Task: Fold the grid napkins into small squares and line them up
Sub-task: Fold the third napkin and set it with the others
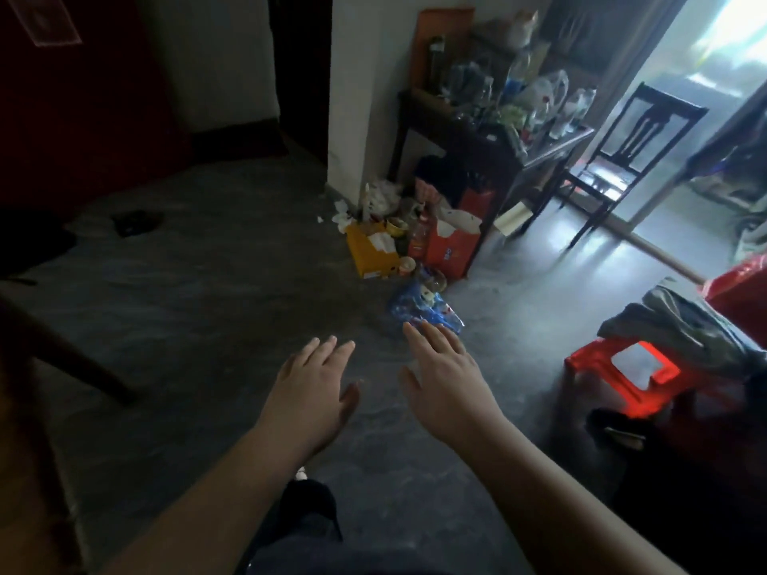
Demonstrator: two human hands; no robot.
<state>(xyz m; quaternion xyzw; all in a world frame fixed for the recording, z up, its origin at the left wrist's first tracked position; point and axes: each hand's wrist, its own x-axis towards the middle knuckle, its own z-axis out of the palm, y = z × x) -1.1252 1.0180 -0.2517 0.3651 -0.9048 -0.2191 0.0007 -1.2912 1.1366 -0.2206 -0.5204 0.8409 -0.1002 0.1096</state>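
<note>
where the napkins lie i cannot tell from this view. the left hand (309, 392) and right hand (446, 379) are both out in front, near each other but apart, over bare grey floor (199, 309). just past the right fingertips a crumpled blue bag (431, 315) lies on the floor. beyond it a yellow box (370, 255) and an orange bag (454, 249) sit among small litter at the foot of a white wall (365, 85). a dark table (465, 139) crowded with bottles (519, 74) stands beside that wall, and a dark chair (635, 147) stands to its right in bright light from a doorway. at the right edge a red stool (614, 367) carries a grey cloth (680, 321) draped over its far side. the left of the room is dim, with a dark red panel (83, 97). both arms are bare and stretched forward. both hands are palm down, fingers straight and slightly spread, thumbs turned toward each other, holding nothing.
</note>
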